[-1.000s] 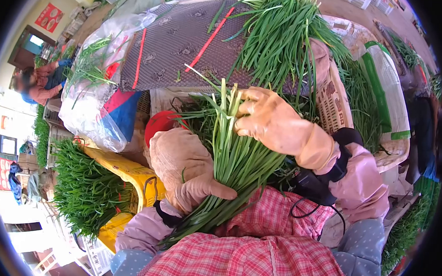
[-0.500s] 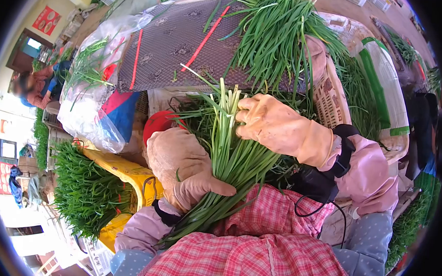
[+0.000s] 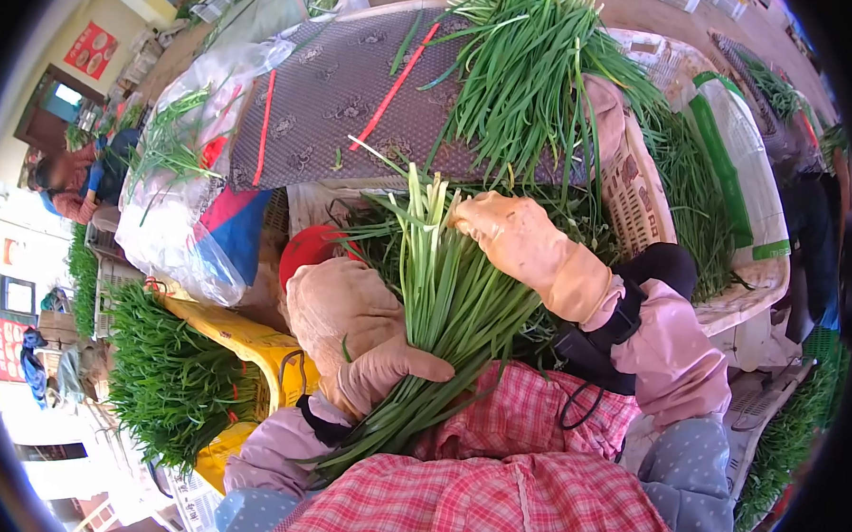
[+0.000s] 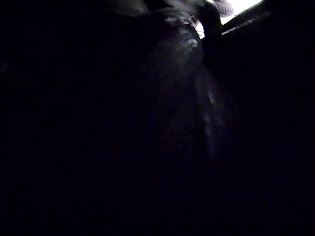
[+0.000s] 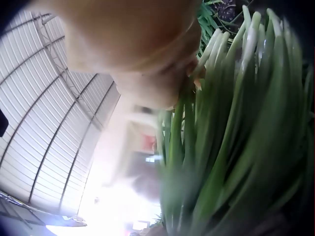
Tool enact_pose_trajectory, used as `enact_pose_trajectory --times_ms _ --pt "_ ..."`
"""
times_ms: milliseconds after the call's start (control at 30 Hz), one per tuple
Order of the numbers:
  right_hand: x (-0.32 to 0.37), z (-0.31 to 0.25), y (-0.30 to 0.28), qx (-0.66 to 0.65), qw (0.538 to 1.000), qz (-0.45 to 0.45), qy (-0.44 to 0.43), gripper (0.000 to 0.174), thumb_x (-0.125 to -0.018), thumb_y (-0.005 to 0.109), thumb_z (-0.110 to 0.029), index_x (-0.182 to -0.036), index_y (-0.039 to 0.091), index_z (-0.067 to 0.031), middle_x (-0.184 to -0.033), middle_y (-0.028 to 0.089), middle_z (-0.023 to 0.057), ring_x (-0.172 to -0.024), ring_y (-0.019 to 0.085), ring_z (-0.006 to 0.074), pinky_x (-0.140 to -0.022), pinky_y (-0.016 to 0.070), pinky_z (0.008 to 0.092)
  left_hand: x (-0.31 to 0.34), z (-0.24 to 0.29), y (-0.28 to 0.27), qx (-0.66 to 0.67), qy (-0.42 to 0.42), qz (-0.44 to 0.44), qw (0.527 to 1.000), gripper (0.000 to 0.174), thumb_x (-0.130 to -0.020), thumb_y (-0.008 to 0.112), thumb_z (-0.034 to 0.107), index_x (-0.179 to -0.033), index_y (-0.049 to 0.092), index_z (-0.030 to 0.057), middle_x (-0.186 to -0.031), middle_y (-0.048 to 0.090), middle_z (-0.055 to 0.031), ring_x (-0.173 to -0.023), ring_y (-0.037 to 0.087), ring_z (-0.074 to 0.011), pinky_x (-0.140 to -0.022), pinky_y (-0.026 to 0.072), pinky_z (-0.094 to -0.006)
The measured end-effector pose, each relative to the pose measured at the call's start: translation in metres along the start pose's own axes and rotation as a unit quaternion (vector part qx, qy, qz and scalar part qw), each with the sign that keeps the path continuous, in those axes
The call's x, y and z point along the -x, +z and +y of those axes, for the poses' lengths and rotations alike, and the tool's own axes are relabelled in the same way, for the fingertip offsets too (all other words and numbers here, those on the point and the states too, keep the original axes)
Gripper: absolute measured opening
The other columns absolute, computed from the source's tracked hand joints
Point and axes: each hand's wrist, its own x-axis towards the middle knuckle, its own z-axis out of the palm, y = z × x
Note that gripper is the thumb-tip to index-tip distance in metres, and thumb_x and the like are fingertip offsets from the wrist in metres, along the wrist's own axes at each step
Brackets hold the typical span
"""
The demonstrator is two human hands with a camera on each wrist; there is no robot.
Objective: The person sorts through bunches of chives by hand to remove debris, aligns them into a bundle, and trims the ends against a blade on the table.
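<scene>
In the head view my left hand point(image 3: 352, 320), in a tan fabric glove, grips a bundle of garlic chives point(image 3: 443, 310) round its lower middle, thumb across the front. The pale cut ends point up and away; the green leaves trail down over the lap. My right hand point(image 3: 517, 246), in an orange rubber glove, has its fingers curled at the bundle's upper right edge, just below the pale ends. The right wrist view shows the gloved fingers point(image 5: 152, 88) pinching at the edge of the stalks point(image 5: 231, 113). The left wrist view is almost wholly dark.
Ahead lies a dark patterned mat point(image 3: 348, 91) with red strips and a large pile of chives point(image 3: 539, 81). Loose chives fill a pale crate point(image 3: 638, 194) at the right. A yellow crate point(image 3: 237, 339) of greens, a plastic bag point(image 3: 180, 227) and another person point(image 3: 73, 184) are at left.
My right hand has drawn its fingers together and turned at the bundle's edge; before, they lay spread against the stalks. My left hand keeps its grip in nearly the same place.
</scene>
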Motion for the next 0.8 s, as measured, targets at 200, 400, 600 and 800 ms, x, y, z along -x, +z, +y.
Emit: enact_pose_trajectory --times_ms 200,400,600,800 --pt "-0.01 -0.019 -0.014 0.101 0.992 -0.073 0.034 0.024 -0.083 0.054 -0.003 -0.106 0.059 -0.0085 -0.092 0.065 0.0112 -0.081 0.065 0.0318 -0.068 0.0543 0.0409 0.003 0.003 0.005 0.008 0.008 -0.005 1.0 0.058 -0.074 0.065 0.002 -0.131 0.053 0.0008 -0.116 0.065 -0.0131 -0.103 0.064 -0.0244 -0.092 0.0504 -0.0337" --pt "-0.01 -0.006 0.01 -0.084 0.989 0.094 0.08 0.017 -0.086 0.057 -0.001 -0.101 0.062 -0.0059 -0.084 0.066 0.0123 -0.079 0.066 0.0304 -0.068 0.0535 0.0389 0.001 0.003 -0.006 -0.017 0.011 -0.006 1.0 0.06 -0.073 0.063 0.001 -0.132 0.052 0.001 -0.12 0.064 -0.0136 -0.107 0.062 -0.0235 -0.094 0.0485 -0.0335" --pt "-0.022 0.011 -0.009 -0.493 0.782 0.171 0.342 0.024 -0.101 0.048 -0.022 -0.111 0.062 -0.0042 -0.097 0.067 0.0079 -0.085 0.068 0.0165 -0.052 0.0545 0.0224 0.006 -0.003 -0.004 -0.034 0.004 0.002 0.999 0.062 -0.072 0.065 0.002 -0.133 0.052 0.002 -0.119 0.064 -0.0131 -0.107 0.062 -0.0235 -0.095 0.0478 -0.0337" --pt "0.013 0.085 -0.071 -0.253 0.885 0.134 0.368 0.027 -0.096 0.059 -0.024 -0.118 0.063 -0.0102 -0.098 0.067 0.0071 -0.086 0.069 0.0173 -0.066 0.0562 0.0316 0.023 0.005 -0.013 -0.077 0.077 0.04 0.993 0.059 -0.073 0.069 0.002 -0.13 0.055 0.0027 -0.117 0.065 -0.0098 -0.105 0.062 -0.0216 -0.093 0.0482 -0.033"
